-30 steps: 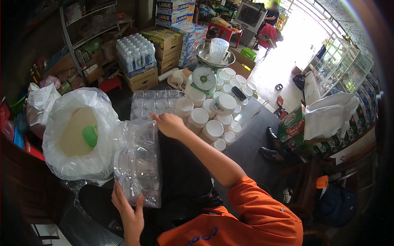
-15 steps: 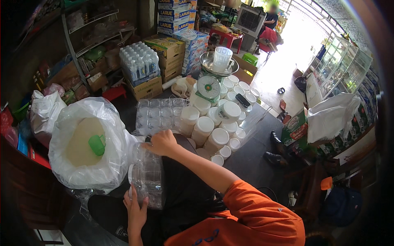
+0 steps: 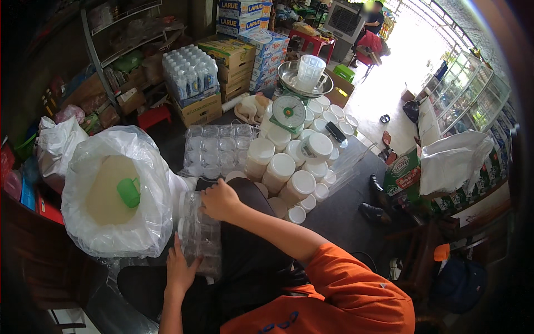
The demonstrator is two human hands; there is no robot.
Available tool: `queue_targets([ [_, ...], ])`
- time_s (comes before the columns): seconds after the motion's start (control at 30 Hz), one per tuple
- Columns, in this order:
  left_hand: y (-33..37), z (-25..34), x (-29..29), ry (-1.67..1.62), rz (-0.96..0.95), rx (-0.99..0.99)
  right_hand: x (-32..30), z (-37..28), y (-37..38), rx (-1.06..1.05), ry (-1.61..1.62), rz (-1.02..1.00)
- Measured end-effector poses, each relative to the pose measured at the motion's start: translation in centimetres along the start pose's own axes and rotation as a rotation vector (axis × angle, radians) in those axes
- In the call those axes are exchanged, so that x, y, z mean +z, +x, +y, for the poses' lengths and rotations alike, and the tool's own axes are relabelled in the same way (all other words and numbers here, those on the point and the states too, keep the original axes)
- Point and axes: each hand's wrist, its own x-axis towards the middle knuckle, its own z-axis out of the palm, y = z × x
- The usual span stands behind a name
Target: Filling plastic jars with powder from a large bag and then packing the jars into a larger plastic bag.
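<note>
A film-wrapped pack of clear plastic jars point(image 3: 207, 236) rests across my lap, with pale round lids or ends along its left side. My right hand point(image 3: 221, 201) is closed at the pack's far end, fingers curled over the wrap. At the near left corner, my left hand point(image 3: 181, 268) grips the pack between its long fingers and its thumb. Left of the pack stands a large plastic-lined sack point(image 3: 83, 183) of pale grainy contents, with a green scoop point(image 3: 129, 192) lying in it. Another pack of clear jars point(image 3: 217, 147) lies beyond my hands.
Several white-lidded filled jars point(image 3: 280, 167) crowd the floor ahead. Among them stands a dial scale point(image 3: 288, 113) with a clear measuring cup point(image 3: 310, 72) in its pan. A dog point(image 3: 251, 108) lies near stacked cartons point(image 3: 227, 61). Sandals and shoes point(image 3: 374, 212) lie to the right.
My right hand has shifted slightly down along the pack's far end. My left hand has moved up a little on the near corner. The view has tilted slightly.
</note>
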Motion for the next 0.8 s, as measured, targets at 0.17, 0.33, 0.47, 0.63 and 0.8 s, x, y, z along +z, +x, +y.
queue_targets([
  [0.17, 2.2, 0.8, 0.0, 0.17, -0.095, -0.014, 4.1, -4.2, -2.5, 0.012, -0.242, 0.344],
  [0.33, 4.0, 1.0, -0.4, 0.206, -0.113, 0.017, 4.1, -4.8, -4.0, -0.099, 0.119, 0.282],
  [0.47, 5.7, 1.1, 1.4, 0.326, -0.061, 0.084, 3.8, -4.6, -4.8, -0.046, 0.176, 0.23],
  [0.63, 7.4, 1.0, 2.2, 0.383, 0.211, 0.261, 4.6, -4.6, -5.9, -0.054, 0.299, 0.282],
  [0.8, 8.1, 2.3, 1.6, 0.402, 0.184, 0.212, 4.9, -4.0, -6.5, -0.087, 0.323, 0.389],
])
